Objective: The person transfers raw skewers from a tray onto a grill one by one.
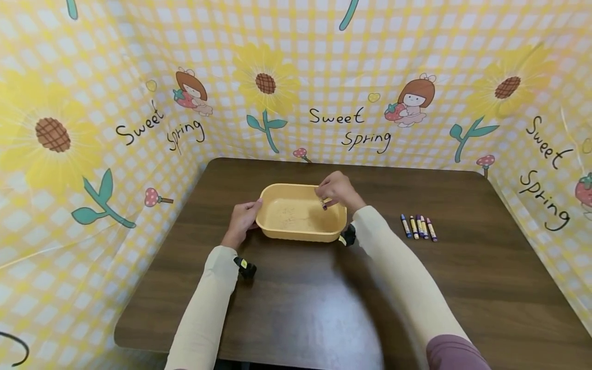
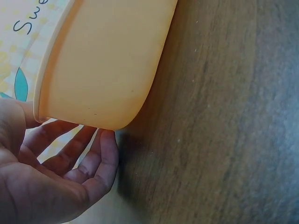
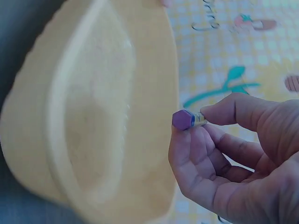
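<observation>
While the left hand rests against the left end of the yellow plastic tub, with its fingers nearly straight and relaxed along the outer wall, the right hand hovers over the far right corner of the tub and pinches a purple crayon between thumb and fingertips, so this hand is clenched around the crayon and the left one holds nothing. From the right wrist view only the blunt purple end and a bit of paper wrap show out of the fingers; the rest is hidden in the hand. The tub stands flat on the dark wooden table, near the middle and toward the back, and it looks empty inside except for some faint marks on the bottom. I judge the crayon to be very light, stiff but easy to snap if bent, and slightly waxy, so a pinch around the wrapped middle is the safest hold. The tub seems light, thin-walled and smooth, likely to slide on the table, and is best steadied at its rim or its end wall. Five more crayons lie side by side on the table, well apart to the right of the tub
</observation>
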`<state>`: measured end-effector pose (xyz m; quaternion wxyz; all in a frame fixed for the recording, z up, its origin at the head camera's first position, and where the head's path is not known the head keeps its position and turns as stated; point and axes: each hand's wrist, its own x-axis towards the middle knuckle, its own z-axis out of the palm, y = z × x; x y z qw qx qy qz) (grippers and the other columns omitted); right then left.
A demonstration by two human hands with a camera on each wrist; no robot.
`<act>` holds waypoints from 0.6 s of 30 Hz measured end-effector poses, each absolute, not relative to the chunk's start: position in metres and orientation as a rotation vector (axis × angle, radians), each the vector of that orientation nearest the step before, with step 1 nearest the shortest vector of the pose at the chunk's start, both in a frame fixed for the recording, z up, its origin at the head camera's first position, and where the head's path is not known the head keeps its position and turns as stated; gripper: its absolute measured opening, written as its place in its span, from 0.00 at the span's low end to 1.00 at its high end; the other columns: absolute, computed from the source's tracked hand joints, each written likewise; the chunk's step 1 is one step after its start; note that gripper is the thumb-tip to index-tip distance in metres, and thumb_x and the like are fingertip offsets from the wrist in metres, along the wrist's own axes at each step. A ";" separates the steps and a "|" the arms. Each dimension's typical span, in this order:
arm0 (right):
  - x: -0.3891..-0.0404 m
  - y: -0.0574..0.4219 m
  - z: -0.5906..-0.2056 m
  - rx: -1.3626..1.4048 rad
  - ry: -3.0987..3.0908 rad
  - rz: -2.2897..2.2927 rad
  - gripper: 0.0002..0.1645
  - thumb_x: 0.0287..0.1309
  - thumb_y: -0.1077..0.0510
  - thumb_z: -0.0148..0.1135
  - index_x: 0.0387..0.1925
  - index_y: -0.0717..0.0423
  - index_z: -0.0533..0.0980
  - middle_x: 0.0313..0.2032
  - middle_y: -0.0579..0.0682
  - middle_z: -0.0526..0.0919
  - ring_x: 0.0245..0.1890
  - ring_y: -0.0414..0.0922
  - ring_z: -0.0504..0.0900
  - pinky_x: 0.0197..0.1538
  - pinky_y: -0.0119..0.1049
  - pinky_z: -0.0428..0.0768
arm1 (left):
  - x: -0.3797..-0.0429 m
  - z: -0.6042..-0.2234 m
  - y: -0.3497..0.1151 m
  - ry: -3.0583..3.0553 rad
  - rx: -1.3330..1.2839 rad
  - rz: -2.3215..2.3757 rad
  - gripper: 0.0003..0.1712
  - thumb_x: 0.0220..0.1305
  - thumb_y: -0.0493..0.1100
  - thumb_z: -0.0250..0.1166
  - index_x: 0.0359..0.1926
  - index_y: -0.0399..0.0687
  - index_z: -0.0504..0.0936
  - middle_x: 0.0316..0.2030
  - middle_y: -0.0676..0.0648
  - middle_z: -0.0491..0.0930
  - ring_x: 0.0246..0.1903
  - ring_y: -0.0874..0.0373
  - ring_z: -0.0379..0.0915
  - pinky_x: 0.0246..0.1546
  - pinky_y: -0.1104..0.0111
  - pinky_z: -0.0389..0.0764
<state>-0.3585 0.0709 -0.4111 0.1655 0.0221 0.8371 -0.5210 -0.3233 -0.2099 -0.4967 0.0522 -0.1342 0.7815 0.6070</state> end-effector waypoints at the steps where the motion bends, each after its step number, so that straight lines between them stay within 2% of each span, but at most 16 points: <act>1: -0.359 0.077 -0.409 0.084 2.378 -1.488 0.15 0.63 0.63 0.67 0.49 0.69 0.83 0.47 0.60 0.84 0.44 0.51 0.85 0.43 0.43 0.89 | -0.323 -0.497 -0.210 2.378 -0.409 1.844 0.31 0.74 0.59 0.59 0.63 0.40 0.80 0.55 0.35 0.82 0.36 0.59 0.84 0.33 0.72 0.86; 5: -0.362 0.104 -0.404 0.145 2.386 -1.470 0.17 0.64 0.62 0.66 0.51 0.69 0.82 0.46 0.60 0.84 0.36 0.45 0.83 0.45 0.42 0.89 | -0.322 -0.498 -0.210 2.367 -0.418 1.845 0.31 0.74 0.59 0.59 0.63 0.40 0.80 0.55 0.34 0.82 0.36 0.58 0.85 0.31 0.73 0.85; 9: -0.360 0.140 -0.402 0.165 2.429 -1.475 0.18 0.64 0.62 0.66 0.51 0.71 0.81 0.33 0.55 0.87 0.27 0.41 0.84 0.44 0.43 0.88 | -0.322 -0.497 -0.211 2.366 -0.425 1.831 0.31 0.74 0.60 0.58 0.63 0.42 0.80 0.55 0.35 0.82 0.39 0.55 0.85 0.32 0.73 0.86; 12: -0.355 0.171 -0.400 0.179 2.474 -1.477 0.19 0.65 0.62 0.66 0.52 0.73 0.80 0.23 0.47 0.84 0.25 0.39 0.83 0.44 0.42 0.88 | -0.323 -0.496 -0.211 2.371 -0.422 1.818 0.31 0.74 0.61 0.58 0.64 0.43 0.80 0.56 0.37 0.82 0.42 0.54 0.85 0.36 0.71 0.86; 15: -0.347 0.206 -0.399 0.195 2.472 -1.497 0.23 0.67 0.62 0.64 0.56 0.76 0.76 0.23 0.44 0.83 0.26 0.37 0.82 0.45 0.39 0.88 | -0.324 -0.496 -0.210 2.371 -0.423 1.808 0.32 0.74 0.62 0.58 0.64 0.44 0.80 0.57 0.38 0.82 0.43 0.54 0.84 0.37 0.70 0.87; 18: -0.338 0.243 -0.400 0.233 2.478 -1.484 0.25 0.68 0.61 0.62 0.59 0.77 0.74 0.23 0.43 0.83 0.25 0.36 0.82 0.37 0.33 0.87 | -0.325 -0.495 -0.212 2.365 -0.425 1.807 0.32 0.73 0.62 0.58 0.65 0.44 0.80 0.57 0.38 0.82 0.42 0.55 0.84 0.37 0.71 0.87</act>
